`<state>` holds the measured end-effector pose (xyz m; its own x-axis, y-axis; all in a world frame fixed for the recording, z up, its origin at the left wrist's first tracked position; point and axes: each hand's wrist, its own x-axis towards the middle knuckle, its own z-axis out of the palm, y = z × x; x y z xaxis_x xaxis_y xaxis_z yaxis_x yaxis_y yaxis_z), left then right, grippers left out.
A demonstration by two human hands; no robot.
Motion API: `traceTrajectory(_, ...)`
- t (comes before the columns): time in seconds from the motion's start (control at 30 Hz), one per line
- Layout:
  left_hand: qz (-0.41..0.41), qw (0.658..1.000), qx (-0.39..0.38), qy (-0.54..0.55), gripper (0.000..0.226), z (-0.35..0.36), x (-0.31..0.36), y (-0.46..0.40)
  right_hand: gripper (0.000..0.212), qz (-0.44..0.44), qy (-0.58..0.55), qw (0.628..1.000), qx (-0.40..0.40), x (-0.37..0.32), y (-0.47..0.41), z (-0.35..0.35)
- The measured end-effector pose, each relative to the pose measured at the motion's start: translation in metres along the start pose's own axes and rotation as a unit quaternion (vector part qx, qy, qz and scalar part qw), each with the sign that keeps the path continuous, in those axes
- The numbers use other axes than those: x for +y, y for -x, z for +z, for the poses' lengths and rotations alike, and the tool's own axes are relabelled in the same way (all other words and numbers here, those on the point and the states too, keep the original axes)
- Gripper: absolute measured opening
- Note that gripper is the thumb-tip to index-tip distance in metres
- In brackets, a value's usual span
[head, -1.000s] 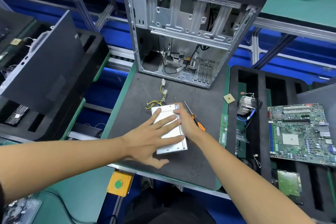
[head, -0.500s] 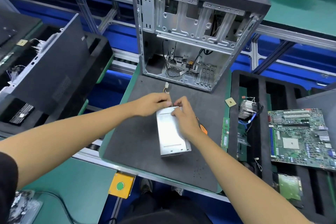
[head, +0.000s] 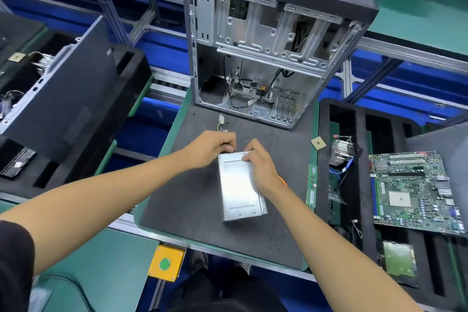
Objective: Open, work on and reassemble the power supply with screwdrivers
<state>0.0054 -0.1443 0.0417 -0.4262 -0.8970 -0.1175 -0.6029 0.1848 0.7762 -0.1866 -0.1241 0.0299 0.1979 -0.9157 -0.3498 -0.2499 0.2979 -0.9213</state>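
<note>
Hands meet at the far end of the power supply (head: 240, 190), a shiny silver metal box that lies flat on the dark gray mat (head: 192, 200) in the middle of the work table. The left hand (head: 211, 147) has its fingers curled around the bunch of wires (head: 222, 127) that comes out of the box's far end, and a small white plug sits at the tip of those wires, a little way off on the mat. The right hand (head: 258, 166) rests on top of the box near its far right corner, with its fingers bent down and pinching the edge there; it may be holding something tiny, but the view is too small to tell. Just beside the right wrist, a bit of an orange screwdriver handle (head: 281, 180) peeks out on the mat; the arm hides the rest. Behind the hands stands an open computer case (head: 273, 40) with its bare metal inside and a few black cables showing. To the right, a black foam tray (head: 359, 210) holds a green motherboard (head: 415, 192), a silver cooler (head: 340, 153) with a blue wire, and a long thin memory stick (head: 312, 185) along its left edge. A small tan square chip (head: 318, 144) lies near the tray's corner. On the left, a dark side panel (head: 63, 88) leans in another black tray. A yellow box with a green button (head: 166, 263) hangs at the table's front edge.
</note>
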Motion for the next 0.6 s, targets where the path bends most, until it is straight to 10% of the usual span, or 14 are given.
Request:
traceTrajectory(0.17,-0.043,0.993,-0.109,-0.004,0.015,-0.020,0.003,-0.009,0.009,0.054,-0.176,0.983,-0.009,0.002,0.000,0.000)
traceTrajectory(0.6,-0.006,1.000,-0.023,0.006,0.022,-0.006,-0.003,0.000,0.019,-0.029,-0.060,0.998,-0.011,0.011,-0.003,-0.011)
